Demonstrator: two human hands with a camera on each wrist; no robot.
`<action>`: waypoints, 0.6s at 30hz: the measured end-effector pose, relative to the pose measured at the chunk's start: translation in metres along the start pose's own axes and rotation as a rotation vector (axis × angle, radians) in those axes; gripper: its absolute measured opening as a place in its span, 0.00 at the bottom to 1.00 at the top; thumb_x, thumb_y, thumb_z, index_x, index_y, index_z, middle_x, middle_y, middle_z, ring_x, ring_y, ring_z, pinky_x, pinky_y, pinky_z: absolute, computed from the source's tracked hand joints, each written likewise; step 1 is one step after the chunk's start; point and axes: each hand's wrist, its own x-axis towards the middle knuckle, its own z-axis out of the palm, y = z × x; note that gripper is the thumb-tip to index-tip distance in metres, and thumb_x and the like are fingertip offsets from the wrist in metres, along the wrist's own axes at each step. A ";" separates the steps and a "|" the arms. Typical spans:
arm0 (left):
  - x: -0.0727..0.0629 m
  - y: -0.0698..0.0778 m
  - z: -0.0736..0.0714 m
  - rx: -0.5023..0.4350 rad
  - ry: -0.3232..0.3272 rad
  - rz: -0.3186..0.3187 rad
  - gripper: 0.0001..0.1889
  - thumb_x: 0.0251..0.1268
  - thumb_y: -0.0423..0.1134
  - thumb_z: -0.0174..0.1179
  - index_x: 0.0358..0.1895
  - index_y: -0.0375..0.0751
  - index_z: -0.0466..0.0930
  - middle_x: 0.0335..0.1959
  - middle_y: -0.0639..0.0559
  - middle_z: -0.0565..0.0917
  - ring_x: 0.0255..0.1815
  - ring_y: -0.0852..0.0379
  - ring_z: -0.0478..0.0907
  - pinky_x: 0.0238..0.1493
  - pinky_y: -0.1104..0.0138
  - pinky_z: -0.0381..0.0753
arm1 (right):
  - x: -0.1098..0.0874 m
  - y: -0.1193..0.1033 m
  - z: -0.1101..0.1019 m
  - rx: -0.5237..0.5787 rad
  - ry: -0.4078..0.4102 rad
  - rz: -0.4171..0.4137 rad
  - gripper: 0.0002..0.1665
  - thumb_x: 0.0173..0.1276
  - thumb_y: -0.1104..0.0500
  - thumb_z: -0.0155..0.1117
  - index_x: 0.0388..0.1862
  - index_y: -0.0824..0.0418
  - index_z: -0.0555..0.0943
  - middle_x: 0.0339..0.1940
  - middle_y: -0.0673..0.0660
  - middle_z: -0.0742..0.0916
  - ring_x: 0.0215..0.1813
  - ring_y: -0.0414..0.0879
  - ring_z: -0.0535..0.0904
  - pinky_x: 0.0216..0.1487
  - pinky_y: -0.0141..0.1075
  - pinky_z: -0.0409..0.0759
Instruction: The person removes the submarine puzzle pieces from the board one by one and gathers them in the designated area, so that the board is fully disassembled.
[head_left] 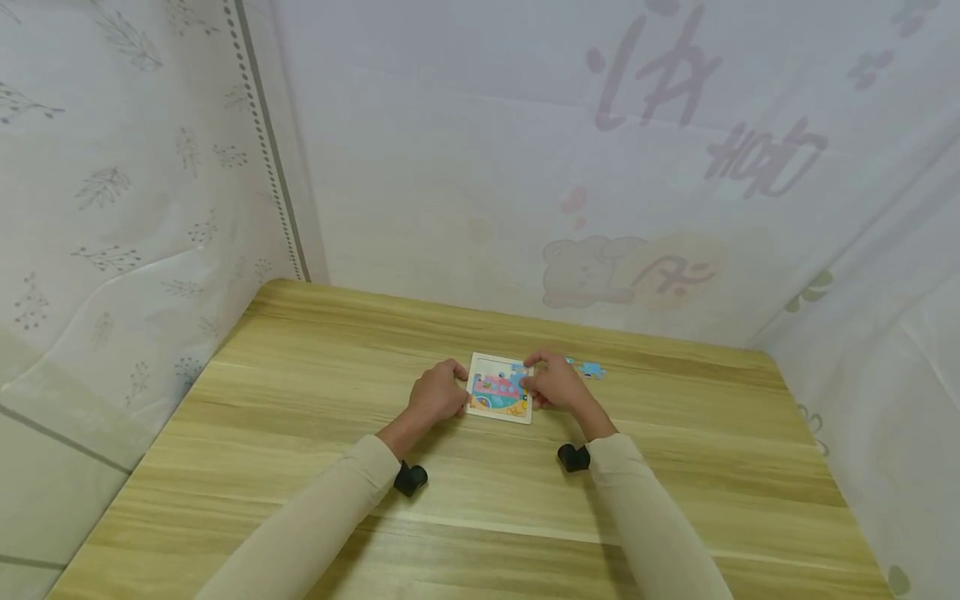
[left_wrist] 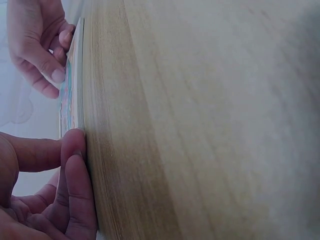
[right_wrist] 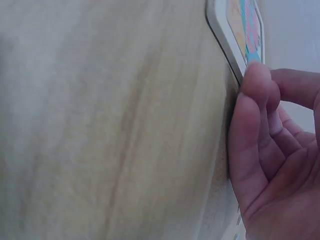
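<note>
Wood-grain surface [head_left: 495, 512], yellowish w/ darker streaks, fills the lower part of the head view. Behind it hangs a whitish sheet [head_left: 420, 167] w/ faint purple lettering and a pale cartoon animal; on the L, a curtain [head_left: 52, 208] w/ grey leafy sprigs; on the R, more pale cloth [head_left: 915, 367] w/ a few greenish leaf prints.

Near the far edge of the surface, abt. the middle, a small square jigsaw [head_left: 498, 389] lies flat in a white frame [head_left: 498, 417], btwn. a person's two hands. Its pic is pink, teal & blue; the upper L part shows pale backing.

L hand [head_left: 437, 392] grasps the frame's L side, fingers bent at the edge. R hand [head_left: 557, 382] is at the R side, fingertips touching the jigsaw's edge & hiding part of it; can't tell if it pinches a piece. Just beyond the R hand, loose blue pieces [head_left: 592, 370] lie on the surface, one partly hidden by it.

Both arms, in beige sleeves [head_left: 660, 517], reach in from the near side. A black gadget [head_left: 410, 479] sits at the L wrist, another black device [head_left: 573, 457] at the R.
</note>
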 end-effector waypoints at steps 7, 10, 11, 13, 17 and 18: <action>0.000 -0.002 -0.001 0.007 -0.001 -0.002 0.17 0.56 0.29 0.60 0.52 0.36 0.77 0.15 0.49 0.82 0.14 0.58 0.76 0.21 0.69 0.66 | 0.002 0.001 0.000 -0.013 -0.042 -0.026 0.21 0.69 0.65 0.61 0.59 0.64 0.70 0.18 0.58 0.81 0.15 0.45 0.74 0.18 0.33 0.69; 0.000 -0.002 -0.001 0.008 0.001 0.003 0.17 0.56 0.29 0.59 0.51 0.35 0.77 0.14 0.49 0.82 0.14 0.58 0.76 0.21 0.69 0.66 | 0.002 0.000 0.000 -0.014 -0.046 -0.034 0.20 0.69 0.65 0.60 0.58 0.63 0.69 0.18 0.59 0.81 0.15 0.45 0.74 0.18 0.34 0.69; 0.000 -0.002 -0.001 0.008 -0.001 0.003 0.17 0.57 0.29 0.59 0.51 0.35 0.77 0.15 0.49 0.82 0.14 0.58 0.76 0.22 0.69 0.66 | 0.002 0.000 -0.001 -0.016 -0.048 -0.037 0.20 0.69 0.64 0.60 0.58 0.63 0.69 0.18 0.59 0.81 0.15 0.45 0.74 0.18 0.34 0.68; 0.000 -0.001 -0.001 0.004 -0.004 0.001 0.17 0.57 0.29 0.60 0.51 0.35 0.77 0.15 0.49 0.82 0.14 0.58 0.76 0.23 0.68 0.67 | 0.002 0.000 -0.002 -0.024 -0.053 -0.039 0.19 0.70 0.64 0.59 0.57 0.62 0.68 0.18 0.59 0.80 0.15 0.46 0.73 0.18 0.34 0.68; 0.000 0.000 -0.001 0.000 -0.010 -0.005 0.17 0.57 0.30 0.60 0.52 0.36 0.77 0.15 0.49 0.83 0.14 0.59 0.76 0.23 0.69 0.67 | 0.001 -0.001 -0.003 -0.044 -0.068 -0.053 0.19 0.71 0.64 0.58 0.57 0.60 0.66 0.18 0.59 0.79 0.15 0.47 0.72 0.18 0.34 0.66; 0.000 0.000 -0.001 0.001 -0.009 -0.006 0.17 0.57 0.30 0.60 0.52 0.36 0.77 0.15 0.49 0.83 0.14 0.59 0.76 0.22 0.69 0.67 | 0.001 -0.001 -0.003 -0.050 -0.068 -0.057 0.19 0.71 0.64 0.57 0.57 0.60 0.65 0.18 0.59 0.78 0.15 0.47 0.72 0.18 0.34 0.65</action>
